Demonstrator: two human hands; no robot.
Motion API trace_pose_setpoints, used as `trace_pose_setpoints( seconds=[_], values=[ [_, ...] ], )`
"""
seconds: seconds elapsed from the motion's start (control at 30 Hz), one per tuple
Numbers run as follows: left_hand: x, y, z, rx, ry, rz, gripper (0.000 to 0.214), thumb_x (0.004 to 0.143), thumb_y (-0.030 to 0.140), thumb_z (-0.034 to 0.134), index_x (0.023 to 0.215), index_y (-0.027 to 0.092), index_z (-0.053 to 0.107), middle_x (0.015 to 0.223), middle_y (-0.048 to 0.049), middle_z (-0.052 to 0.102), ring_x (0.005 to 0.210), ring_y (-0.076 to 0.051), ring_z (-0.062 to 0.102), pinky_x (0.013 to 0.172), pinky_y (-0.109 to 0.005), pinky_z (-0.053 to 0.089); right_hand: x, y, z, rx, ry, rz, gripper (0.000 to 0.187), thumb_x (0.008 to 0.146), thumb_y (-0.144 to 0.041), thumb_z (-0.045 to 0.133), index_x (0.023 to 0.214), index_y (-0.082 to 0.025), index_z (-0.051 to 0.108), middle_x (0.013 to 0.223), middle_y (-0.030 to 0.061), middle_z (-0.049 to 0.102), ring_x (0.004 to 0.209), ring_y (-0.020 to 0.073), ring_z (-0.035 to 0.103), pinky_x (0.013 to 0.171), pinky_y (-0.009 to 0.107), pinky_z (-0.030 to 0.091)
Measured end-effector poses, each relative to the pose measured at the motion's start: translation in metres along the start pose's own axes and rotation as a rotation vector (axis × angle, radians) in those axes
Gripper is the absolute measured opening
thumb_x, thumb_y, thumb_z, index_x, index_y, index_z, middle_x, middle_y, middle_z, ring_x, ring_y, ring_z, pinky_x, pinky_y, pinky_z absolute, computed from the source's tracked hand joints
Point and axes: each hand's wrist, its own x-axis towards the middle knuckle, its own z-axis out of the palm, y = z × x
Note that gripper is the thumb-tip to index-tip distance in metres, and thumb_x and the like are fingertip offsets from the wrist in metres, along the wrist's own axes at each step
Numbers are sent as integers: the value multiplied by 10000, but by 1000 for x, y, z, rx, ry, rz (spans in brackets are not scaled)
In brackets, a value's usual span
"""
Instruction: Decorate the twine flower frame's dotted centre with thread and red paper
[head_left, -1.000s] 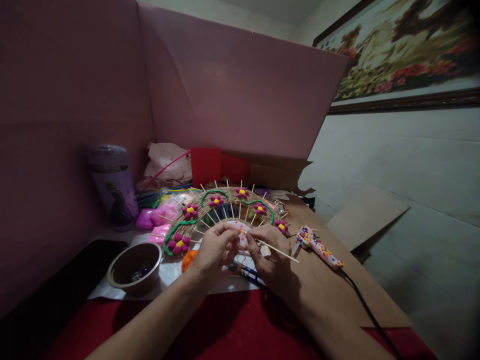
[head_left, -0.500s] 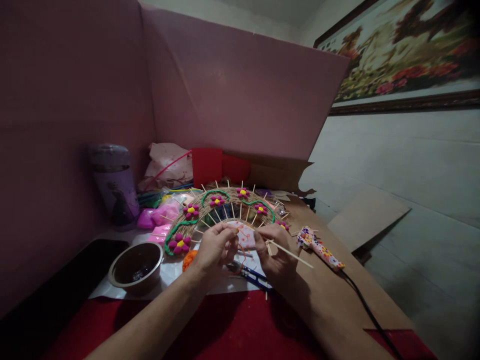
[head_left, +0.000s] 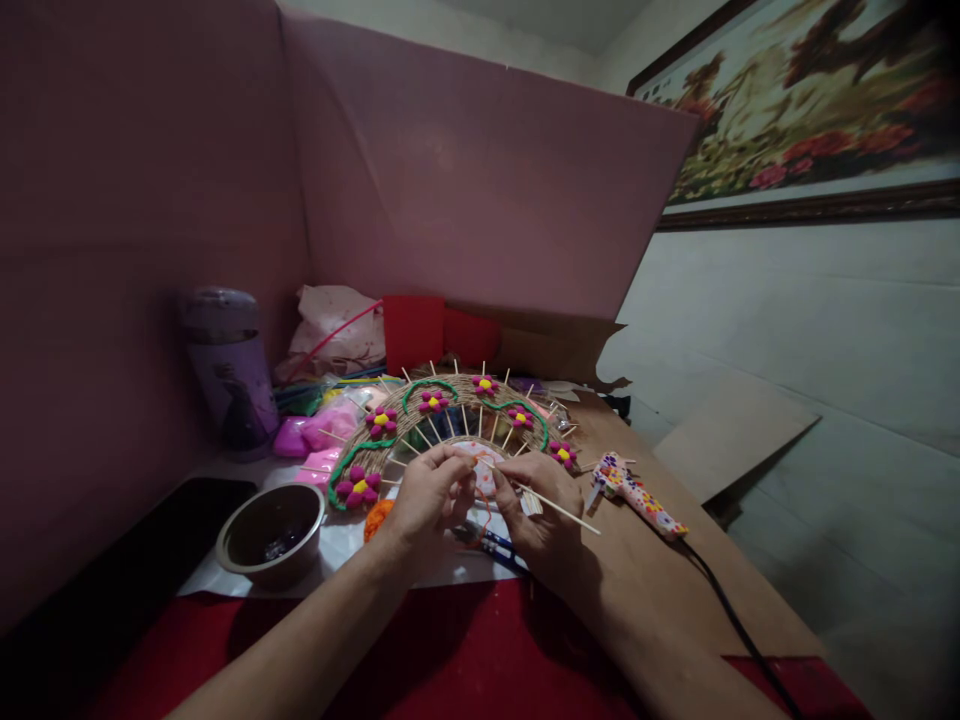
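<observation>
My left hand [head_left: 442, 490] is closed in a pinch on a thin orange yarn [head_left: 486, 505], whose loose strand hangs between the hands. A slim wooden stick [head_left: 559, 508] slants through the fingers of my right hand [head_left: 544, 500], its far tip close to the left fingertips. Just behind both hands stands a round woven frame [head_left: 450, 400] of twine and sticks, with magenta flowers and green vines on it. An orange yarn ball [head_left: 379, 520] peeks out left of my left wrist. Blue-handled scissors [head_left: 499, 550] lie under the hands, partly hidden.
A bowl [head_left: 271, 535] with something dark inside stands at left, near a purple tumbler [head_left: 231, 375]. On the cardboard [head_left: 660, 600] at right lies a flower-patterned glue gun [head_left: 641, 495] with a black cord. Pink packets [head_left: 322, 430] lie behind the bowl.
My right hand has moved slightly left, bringing the stick's tip nearer to my left fingertips. The left hand has hardly moved.
</observation>
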Motion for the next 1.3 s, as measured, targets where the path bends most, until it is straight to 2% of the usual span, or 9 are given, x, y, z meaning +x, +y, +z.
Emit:
trace_pose_setpoints(
  seconds=[0.2,0.33,0.53,0.77,1.0,1.3],
  values=[
    [0,-1,0,8,-3,-3,169,576,219,686,635,140,547,470,38,512,360,-29,400,353,-135,241,1,-1,0,10,-20,-44,94,795,-108,590,826,-197,599,738,26,649,692,170,582,658,314,442],
    [0,-1,0,12,-3,2,174,574,222,690,624,142,544,462,45,501,343,-21,373,342,-135,233,0,1,1,16,-38,-24,87,799,-114,585,830,-193,606,737,29,642,698,172,576,666,319,440],
    [0,-1,0,-13,2,-18,178,566,207,699,634,145,546,505,40,521,381,-25,419,360,-125,256,0,2,1,-5,-38,-8,65,801,-125,582,822,-181,607,733,38,631,702,177,570,672,321,437],
    [2,-2,-1,12,7,-35,166,566,207,691,617,149,544,481,43,512,364,-30,416,359,-129,258,3,-1,-1,-78,-94,-89,68,817,-129,551,841,-163,605,748,60,640,711,187,576,667,321,430],
    [2,-2,-1,66,-3,-24,135,585,220,653,591,148,539,422,53,476,304,-12,319,336,-135,198,2,0,1,-92,-60,-14,60,819,-141,567,785,-170,607,723,44,633,689,171,565,666,305,425],
    [3,-2,-1,38,-25,-27,187,596,239,654,577,155,489,414,64,439,290,-3,258,315,-141,138,-1,7,3,-50,50,102,61,819,-153,567,778,-160,611,621,12,572,551,131,512,558,261,409]
  ],
)
